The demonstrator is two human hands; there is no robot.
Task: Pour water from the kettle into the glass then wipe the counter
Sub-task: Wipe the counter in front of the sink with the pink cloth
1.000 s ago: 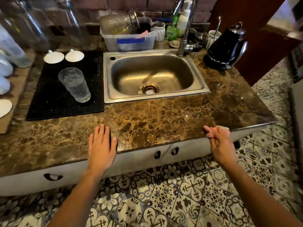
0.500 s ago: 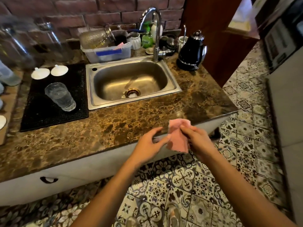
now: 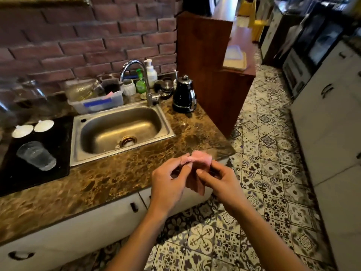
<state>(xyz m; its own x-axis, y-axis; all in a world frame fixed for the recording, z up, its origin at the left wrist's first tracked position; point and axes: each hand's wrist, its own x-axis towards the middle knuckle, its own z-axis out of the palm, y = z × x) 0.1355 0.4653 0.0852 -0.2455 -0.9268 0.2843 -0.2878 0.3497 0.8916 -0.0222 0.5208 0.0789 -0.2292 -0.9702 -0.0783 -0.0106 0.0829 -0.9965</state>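
A small pink cloth hangs between both hands just off the front right corner of the brown marble counter. My left hand pinches its upper left edge and my right hand grips its right side. The black kettle stands on its base at the counter's back right, beside the sink. A clear glass holding water sits on the black mat at the left.
A steel sink with a tap fills the counter's middle. Behind it stand a plastic tub, soap bottles and cups. Two white lids lie on the mat. A wooden cabinet rises to the right, over patterned floor tiles.
My hands left the counter edge and came together holding the pink cloth. The view swung right and up, so the sink and glass shifted left in the frame.
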